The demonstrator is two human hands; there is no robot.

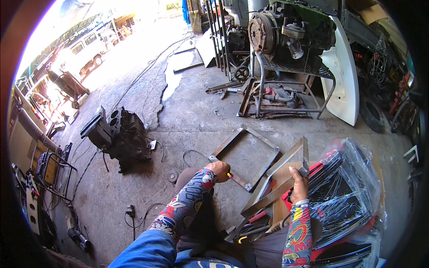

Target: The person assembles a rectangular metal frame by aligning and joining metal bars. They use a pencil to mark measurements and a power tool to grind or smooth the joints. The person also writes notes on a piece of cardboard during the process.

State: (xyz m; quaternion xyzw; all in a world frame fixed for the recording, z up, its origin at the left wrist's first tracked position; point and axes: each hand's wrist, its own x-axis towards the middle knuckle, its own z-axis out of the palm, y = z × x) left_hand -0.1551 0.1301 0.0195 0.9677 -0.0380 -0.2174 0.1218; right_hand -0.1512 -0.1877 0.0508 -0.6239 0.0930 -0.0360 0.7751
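My right hand (298, 185) is closed on a corner of an angle-iron frame (269, 196), which is tilted up off the floor in front of my right knee. My left hand (217, 171) is closed in front of me, left of that frame. A small yellow-and-red tip (229, 175) sticks out of it; the fingers hide the rest, so its kind cannot be made out. Just beyond my hands, a square metal frame (263, 139) lies flat on the concrete.
An engine block (129, 145) sits on the floor to the left. Ahead, an engine (290, 33) rests on a metal stand (321, 107). Plastic-wrapped black panels (342, 196) lie at my right. Loose tools (252, 234) are between my legs. Cables cross the floor.
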